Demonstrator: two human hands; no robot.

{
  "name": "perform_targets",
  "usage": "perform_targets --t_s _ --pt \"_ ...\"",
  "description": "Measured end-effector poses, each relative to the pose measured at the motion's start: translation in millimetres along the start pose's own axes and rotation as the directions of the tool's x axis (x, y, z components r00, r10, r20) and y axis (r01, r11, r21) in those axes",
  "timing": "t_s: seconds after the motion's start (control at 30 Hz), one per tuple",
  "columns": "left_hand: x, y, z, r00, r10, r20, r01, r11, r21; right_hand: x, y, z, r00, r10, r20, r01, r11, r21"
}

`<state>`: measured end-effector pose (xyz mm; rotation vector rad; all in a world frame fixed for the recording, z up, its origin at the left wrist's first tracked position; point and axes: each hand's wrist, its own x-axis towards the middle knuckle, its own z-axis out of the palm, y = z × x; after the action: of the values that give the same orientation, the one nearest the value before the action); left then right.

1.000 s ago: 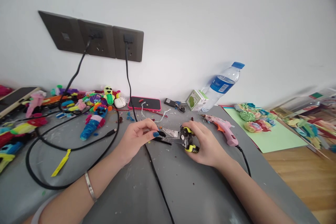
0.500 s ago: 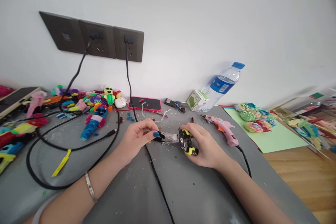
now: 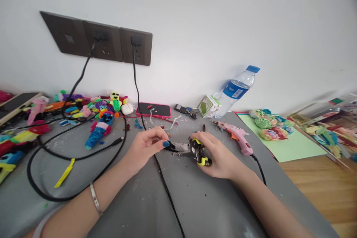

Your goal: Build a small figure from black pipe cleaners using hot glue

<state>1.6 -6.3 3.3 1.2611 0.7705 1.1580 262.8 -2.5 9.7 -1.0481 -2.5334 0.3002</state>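
Note:
My left hand point(image 3: 150, 143) pinches a black fuzzy strip, seemingly a pipe cleaner point(image 3: 168, 146), between thumb and fingertips. Blue polish shows on the thumbnail. Yellow-and-black snips point(image 3: 197, 151) with a spring between the handles sit in my right hand point(image 3: 216, 154), its fingers wrapped round them. Their long, whitish, smeared blades point left and are spread apart. The strip's end lies at or between the blade tips; exact contact is too small to tell. A black cable point(image 3: 164, 184) runs along the table just below my left fingertips.
Behind my hands lie a pink-edged phone point(image 3: 154, 110), keys point(image 3: 192, 113), a small box point(image 3: 208, 106) and a leaning water bottle point(image 3: 236, 90). A pink glue gun point(image 3: 235, 135) rests at right, beside green paper point(image 3: 281, 147). Pipe-cleaner figures point(image 3: 100, 129) and looped cable point(image 3: 30, 173) occupy the left.
The snips' blades look slightly wider apart, with the lower blade showing more plainly. Both hands stay almost in place, and each keeps its hold.

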Motion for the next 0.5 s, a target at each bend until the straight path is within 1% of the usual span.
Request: perform_targets --t_s 0.2,0.5 --pt "0.6 0.1 0.4 1.0 -0.03 0.003 0.03 0.999 -0.014 0.4 0.1 -0.6 1.0 0.011 0.009 -0.011 1.0 0.002" --pt "0.9 -3.8 0.1 1.0 -0.028 -0.001 0.028 0.999 -0.041 1.2 -0.5 -0.1 0.999 0.004 0.037 -0.005 1.0 0.015"
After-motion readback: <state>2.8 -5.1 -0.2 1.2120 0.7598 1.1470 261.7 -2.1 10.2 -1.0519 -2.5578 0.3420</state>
